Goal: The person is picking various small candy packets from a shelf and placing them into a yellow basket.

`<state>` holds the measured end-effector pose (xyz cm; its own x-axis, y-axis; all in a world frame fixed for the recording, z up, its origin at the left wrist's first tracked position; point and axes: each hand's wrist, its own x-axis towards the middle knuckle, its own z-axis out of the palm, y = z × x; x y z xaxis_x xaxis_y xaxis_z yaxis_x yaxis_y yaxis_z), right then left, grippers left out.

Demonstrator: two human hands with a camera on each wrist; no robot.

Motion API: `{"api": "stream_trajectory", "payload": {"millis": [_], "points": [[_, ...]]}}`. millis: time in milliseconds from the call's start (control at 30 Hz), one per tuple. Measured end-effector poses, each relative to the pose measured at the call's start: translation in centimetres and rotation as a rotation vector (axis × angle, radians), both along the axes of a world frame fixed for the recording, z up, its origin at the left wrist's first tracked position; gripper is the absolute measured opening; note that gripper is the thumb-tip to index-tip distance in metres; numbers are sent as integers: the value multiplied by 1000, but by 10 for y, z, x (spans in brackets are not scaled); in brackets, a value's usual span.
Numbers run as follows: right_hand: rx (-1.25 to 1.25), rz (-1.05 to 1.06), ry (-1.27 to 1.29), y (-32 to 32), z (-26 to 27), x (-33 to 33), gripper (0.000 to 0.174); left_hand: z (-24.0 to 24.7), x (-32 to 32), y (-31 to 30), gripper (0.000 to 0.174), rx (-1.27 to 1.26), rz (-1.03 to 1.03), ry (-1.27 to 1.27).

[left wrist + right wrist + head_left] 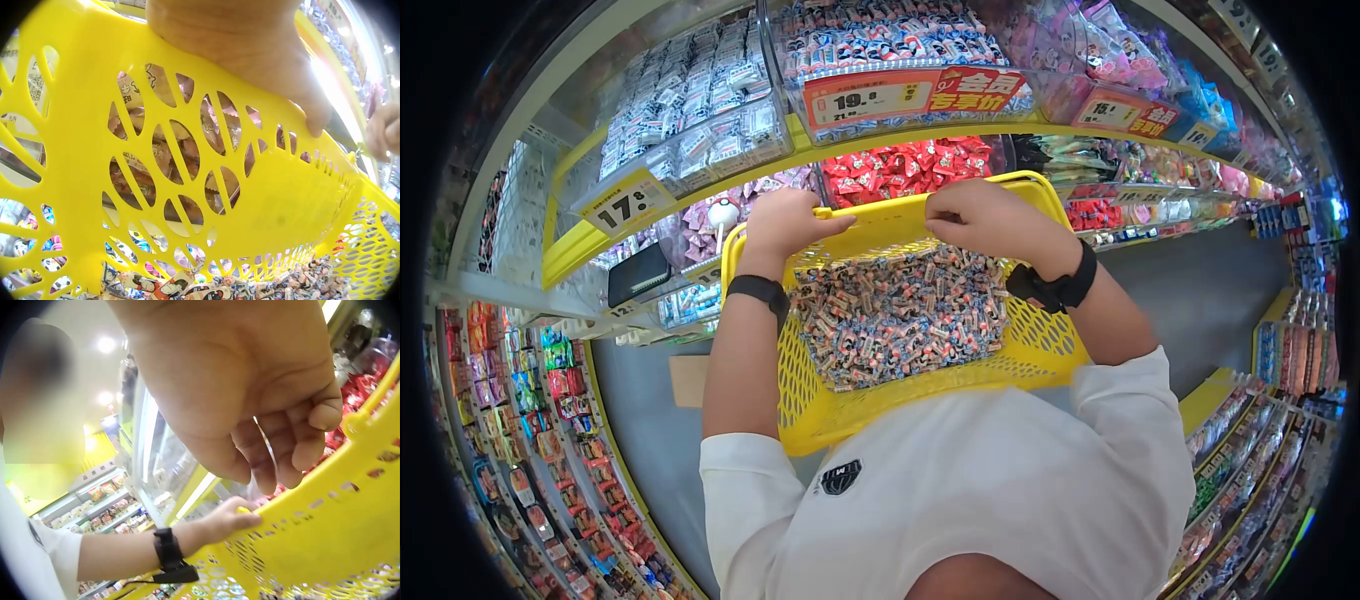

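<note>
Yellow slotted basket bearing small wrapped candies; left hand grips far rim, right hand loosely bent nearby.

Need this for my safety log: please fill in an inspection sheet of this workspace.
Surface: grey floor; what lies under the basket is hidden.
Job's things: yellow perforated basket holding many small wrapped pieces.
Clutter: brown flat piece on the floor; dark rectangular object at the shelf edge.
Hands: left hand grips the basket's rim; right hand is by the rim, fingers loosely curled, holding nothing.
Cables: thin dark strand near the left wrist, possibly a cable.
Surroundings: packed shop shelving, red price sign.
</note>
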<state>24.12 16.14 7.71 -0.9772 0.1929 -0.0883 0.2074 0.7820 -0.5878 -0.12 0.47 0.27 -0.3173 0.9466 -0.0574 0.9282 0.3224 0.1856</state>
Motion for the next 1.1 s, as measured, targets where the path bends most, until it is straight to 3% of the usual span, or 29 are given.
{"api": "stream_trajectory", "payload": {"millis": [133,433,733,1100], "points": [[159,-33,-33,3,-74,5,18,0,0,0,68,1,6,5],[33,169,-275,-6,-182,15,18,2,1,0,68,-7,12,8],[200,270,-432,-23,-173,24,33,-5,-2,0,69,53,-9,40],[365,287,-448,-16,-198,29,27,-2,-1,0,68,3,-1,3]]}}
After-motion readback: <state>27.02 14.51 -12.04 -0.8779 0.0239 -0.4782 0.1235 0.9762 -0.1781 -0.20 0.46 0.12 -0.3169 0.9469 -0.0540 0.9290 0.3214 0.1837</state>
